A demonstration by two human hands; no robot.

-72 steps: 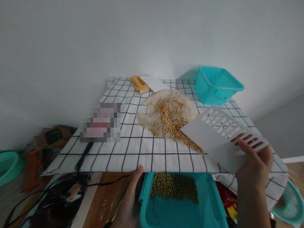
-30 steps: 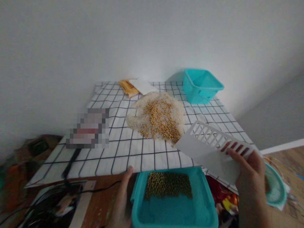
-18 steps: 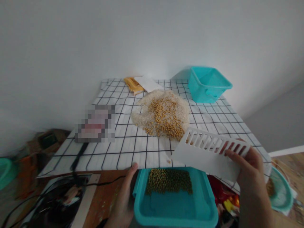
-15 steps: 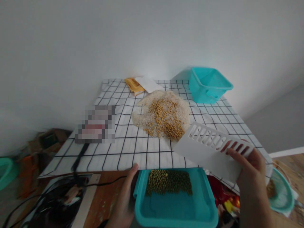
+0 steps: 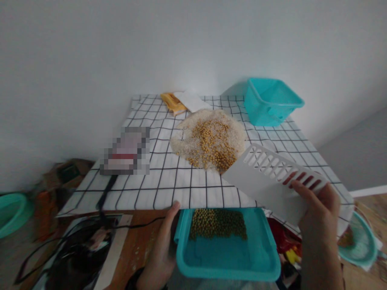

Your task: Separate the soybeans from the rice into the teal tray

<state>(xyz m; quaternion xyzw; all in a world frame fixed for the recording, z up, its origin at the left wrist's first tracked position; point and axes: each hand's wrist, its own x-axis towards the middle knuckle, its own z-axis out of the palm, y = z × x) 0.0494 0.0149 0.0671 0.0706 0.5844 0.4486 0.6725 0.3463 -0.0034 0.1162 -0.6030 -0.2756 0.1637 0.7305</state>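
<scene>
My right hand [image 5: 317, 205] grips a white slotted plastic board [image 5: 272, 177], held tilted with its left edge touching the near side of a heap of rice mixed with yellow beans [image 5: 210, 139]. The heap lies on a black-and-white checked cloth [image 5: 169, 185]. My left hand [image 5: 163, 249] holds the left rim of a turquoise tub [image 5: 229, 270] just below the table's front edge. Yellow-green beans [image 5: 217, 223] cover the far part of that tub's floor.
A second turquoise tub [image 5: 272, 100] stands at the back right. An orange packet [image 5: 173, 102] and white paper [image 5: 193, 100] lie at the back. A blurred-out item [image 5: 125, 151] sits left on the cloth. Black cables [image 5: 102, 205] hang left; teal bowls [image 5: 12, 209] [image 5: 359, 241] flank the table.
The board was swept toward the table's front edge over the near tub, then went back up to the near side of the heap. My left hand stayed on the tub's rim.
</scene>
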